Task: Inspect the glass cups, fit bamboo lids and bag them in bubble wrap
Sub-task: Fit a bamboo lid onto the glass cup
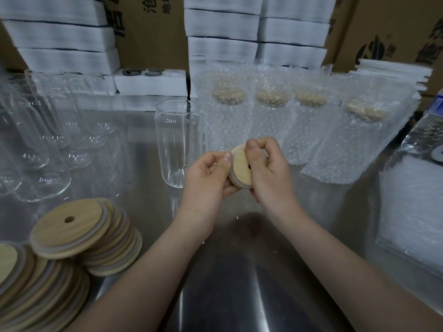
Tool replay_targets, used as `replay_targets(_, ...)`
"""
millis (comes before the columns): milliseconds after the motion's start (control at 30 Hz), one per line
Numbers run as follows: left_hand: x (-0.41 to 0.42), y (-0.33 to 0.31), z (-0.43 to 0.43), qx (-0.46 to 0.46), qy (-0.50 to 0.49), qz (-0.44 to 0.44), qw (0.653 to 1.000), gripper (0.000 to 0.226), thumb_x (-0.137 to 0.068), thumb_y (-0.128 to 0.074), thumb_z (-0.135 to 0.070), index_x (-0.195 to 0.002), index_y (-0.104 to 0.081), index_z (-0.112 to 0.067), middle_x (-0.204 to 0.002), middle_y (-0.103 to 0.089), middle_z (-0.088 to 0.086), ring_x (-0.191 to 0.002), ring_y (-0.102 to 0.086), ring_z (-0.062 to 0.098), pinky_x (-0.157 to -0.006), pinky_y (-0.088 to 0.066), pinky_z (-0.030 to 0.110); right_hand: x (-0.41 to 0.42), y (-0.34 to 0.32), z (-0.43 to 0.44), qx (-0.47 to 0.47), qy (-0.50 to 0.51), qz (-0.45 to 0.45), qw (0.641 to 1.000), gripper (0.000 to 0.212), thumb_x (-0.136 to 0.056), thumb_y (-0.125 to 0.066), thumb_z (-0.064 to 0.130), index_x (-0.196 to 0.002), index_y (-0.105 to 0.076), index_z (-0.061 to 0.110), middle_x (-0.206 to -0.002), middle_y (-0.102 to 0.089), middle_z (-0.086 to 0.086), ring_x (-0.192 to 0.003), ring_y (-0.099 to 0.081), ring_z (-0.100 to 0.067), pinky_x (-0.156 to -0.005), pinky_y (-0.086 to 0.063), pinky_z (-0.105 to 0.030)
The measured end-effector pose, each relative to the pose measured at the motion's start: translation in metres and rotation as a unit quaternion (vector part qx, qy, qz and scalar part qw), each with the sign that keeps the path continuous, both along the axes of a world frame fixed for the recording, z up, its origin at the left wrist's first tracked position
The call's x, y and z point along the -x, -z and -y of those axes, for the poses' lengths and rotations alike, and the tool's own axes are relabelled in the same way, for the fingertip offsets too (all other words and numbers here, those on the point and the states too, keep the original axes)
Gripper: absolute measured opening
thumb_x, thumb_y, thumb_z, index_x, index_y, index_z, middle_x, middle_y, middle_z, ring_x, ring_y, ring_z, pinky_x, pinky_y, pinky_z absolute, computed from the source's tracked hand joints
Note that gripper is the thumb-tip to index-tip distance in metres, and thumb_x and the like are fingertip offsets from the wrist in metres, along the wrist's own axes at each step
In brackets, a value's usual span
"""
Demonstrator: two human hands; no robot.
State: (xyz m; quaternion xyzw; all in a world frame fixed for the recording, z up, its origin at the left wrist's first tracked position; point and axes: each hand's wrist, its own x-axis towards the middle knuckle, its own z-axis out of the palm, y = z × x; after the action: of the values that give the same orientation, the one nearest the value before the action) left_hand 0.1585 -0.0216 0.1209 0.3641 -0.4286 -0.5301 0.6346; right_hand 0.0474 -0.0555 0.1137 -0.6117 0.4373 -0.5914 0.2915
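Note:
Both my hands hold one round bamboo lid [241, 167] with a small hole, tilted on edge above the steel table. My left hand [206, 180] grips its left rim, thumb on top. My right hand [269, 171] pinches its right side, thumb pressed on the wooden face. An empty clear glass cup [178, 142] stands upright just behind my left hand. Several lidded cups in bubble wrap bags [271, 111] stand in a row behind my right hand.
Piles of bamboo lids [79, 236] lie at the front left. Several bare glass cups [43, 140] crowd the left. Flat bubble wrap bags [412, 212] are stacked at the right. White foam trays [223, 29] and cardboard boxes [153, 29] line the back.

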Motion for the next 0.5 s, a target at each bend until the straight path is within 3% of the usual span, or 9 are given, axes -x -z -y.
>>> replay_targets(200, -0.004, 0.000, 0.004, 0.015, -0.083, 0.038, 0.996, 0.020, -0.095, -0.062, -0.012, -0.077, -0.060, -0.003, -0.068, -0.073, 0.010, -0.061, -0.072, 0.018, -0.051, -0.057, 0.025, -0.001, 0.002, 0.002, -0.013, 0.015, 0.005, 1.000, 0.039, -0.094, -0.044, 0.051, -0.078, -0.051, 0.016, -0.061, -0.051, 0.007, -0.049, -0.045, -0.010, -0.049, -0.032, -0.026)
replay_targets(333, -0.008, 0.004, 0.007, 0.012, -0.150, 0.095, 0.984, 0.026, -0.089, -0.071, -0.017, -0.068, -0.057, -0.009, -0.056, -0.067, 0.007, -0.047, -0.066, 0.017, -0.042, -0.051, 0.025, -0.001, 0.003, 0.004, -0.021, 0.028, -0.003, 0.999, 0.041, -0.102, -0.041, 0.043, -0.068, -0.050, 0.024, -0.058, -0.049, 0.005, -0.048, -0.044, -0.012, -0.043, -0.031, -0.020)
replay_targets(500, -0.015, 0.009, 0.008, 0.065, -0.290, 0.214, 0.931, 0.039, -0.089, -0.071, -0.030, -0.060, -0.046, -0.019, -0.054, -0.054, -0.003, -0.051, -0.048, 0.008, -0.058, -0.043, 0.032, 0.002, 0.003, 0.005, -0.040, 0.031, 0.006, 0.999, 0.046, -0.105, -0.038, 0.040, -0.064, -0.045, 0.020, -0.054, -0.046, 0.002, -0.042, -0.043, -0.011, -0.038, -0.030, -0.019)
